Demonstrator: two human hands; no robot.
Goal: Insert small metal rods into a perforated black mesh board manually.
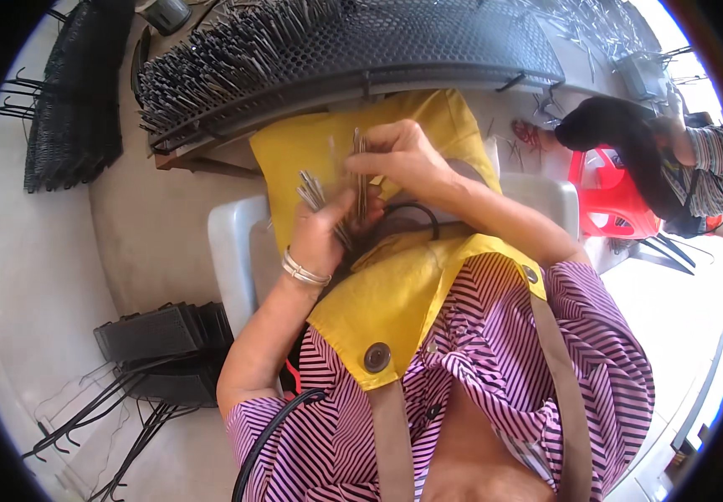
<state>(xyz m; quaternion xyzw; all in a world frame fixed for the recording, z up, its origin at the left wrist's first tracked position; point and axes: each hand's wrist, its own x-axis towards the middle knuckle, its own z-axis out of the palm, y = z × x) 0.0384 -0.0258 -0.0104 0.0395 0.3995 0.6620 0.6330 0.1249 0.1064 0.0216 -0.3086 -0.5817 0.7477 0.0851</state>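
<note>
Over my lap, my left hand is closed round a bunch of thin grey metal strips, their ends fanning out above the thumb. My right hand, its fingers pinched together, grips a narrow upright bundle of similar strips. The lower end of that bundle reaches down to the fingers of the left hand. A faint blur shows between the two bunches. Under both hands lies my yellow apron, partly hidden by them.
Just ahead stands a black mesh tray, its left part packed with upright metal strips. Black mesh racks with hooks lie at lower left; another rack is at far left. A person sits by a red stool on the right.
</note>
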